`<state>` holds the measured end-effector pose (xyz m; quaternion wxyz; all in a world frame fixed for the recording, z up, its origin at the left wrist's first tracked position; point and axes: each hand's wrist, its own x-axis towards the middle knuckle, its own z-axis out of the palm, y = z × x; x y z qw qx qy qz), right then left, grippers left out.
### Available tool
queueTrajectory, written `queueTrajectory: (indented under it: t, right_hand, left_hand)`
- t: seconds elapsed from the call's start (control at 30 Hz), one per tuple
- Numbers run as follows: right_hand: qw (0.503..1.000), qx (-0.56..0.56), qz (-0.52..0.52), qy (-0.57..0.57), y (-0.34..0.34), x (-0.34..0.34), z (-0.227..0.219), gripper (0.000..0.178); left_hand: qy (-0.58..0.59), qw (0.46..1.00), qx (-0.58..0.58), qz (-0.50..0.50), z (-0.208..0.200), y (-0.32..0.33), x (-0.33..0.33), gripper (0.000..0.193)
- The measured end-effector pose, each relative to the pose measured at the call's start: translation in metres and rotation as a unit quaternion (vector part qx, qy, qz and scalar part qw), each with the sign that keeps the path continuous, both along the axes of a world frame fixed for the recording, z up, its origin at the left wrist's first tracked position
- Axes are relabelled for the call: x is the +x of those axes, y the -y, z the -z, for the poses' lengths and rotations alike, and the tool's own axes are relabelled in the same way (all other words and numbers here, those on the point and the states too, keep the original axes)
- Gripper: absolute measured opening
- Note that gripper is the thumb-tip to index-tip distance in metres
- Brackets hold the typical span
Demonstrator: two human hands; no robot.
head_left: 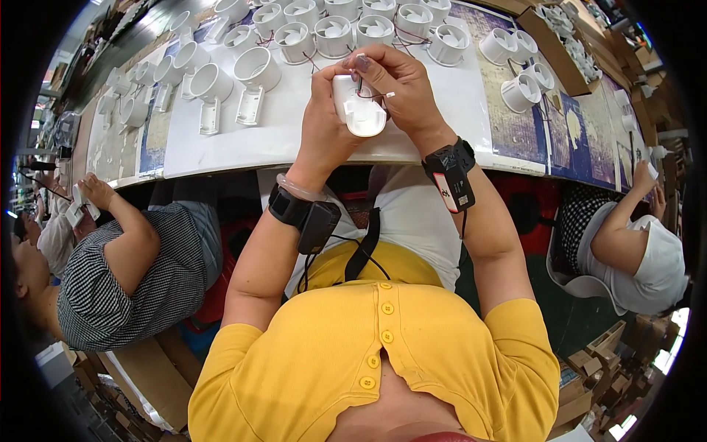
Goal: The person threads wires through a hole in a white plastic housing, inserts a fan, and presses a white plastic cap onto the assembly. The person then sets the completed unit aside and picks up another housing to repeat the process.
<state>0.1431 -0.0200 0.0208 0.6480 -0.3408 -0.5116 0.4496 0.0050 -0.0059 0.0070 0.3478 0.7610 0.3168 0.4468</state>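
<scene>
In front of me, over the near edge of the table, my left hand point(326, 118) is wrapped round the left side of a white plastic fan housing point(364, 118), its rounded end facing me. My right hand point(409, 92) is closed at the far end of the same piece, thumb and forefinger pinched together on thin wire point(359, 85). A small white connector point(389, 95) on a red and dark lead hangs beside my right thumb. My fingers partly hide the far part of the housing.
Round white fan housings with blades point(333, 35) stand in rows behind my hands. Open housings with handles point(211, 83) stand at the left. More round housings point(521, 93) and a carton of parts point(560, 51) are at the right. Co-workers sit on both sides.
</scene>
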Motion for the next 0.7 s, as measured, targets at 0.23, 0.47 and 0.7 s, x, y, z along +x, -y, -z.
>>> queueTrajectory:
  t: [0.23, 0.47, 0.7]
  right_hand:
    - [1.0, -0.011, -0.008, -0.022, -0.005, 0.001, 0.0, 0.017]
    - [0.994, 0.079, 0.0, -0.079, -0.007, 0.004, -0.01, 0.021]
    - [0.934, 0.223, -0.039, 0.277, -0.018, 0.032, -0.011, 0.03]
  left_hand:
    - [0.003, 1.0, -0.012, 0.009, 0.005, -0.006, -0.001, 0.065]
    - [0.122, 0.981, -0.15, 0.034, 0.009, -0.011, -0.005, 0.067]
    - [0.022, 0.997, -0.069, 0.028, 0.003, -0.008, -0.006, 0.07]
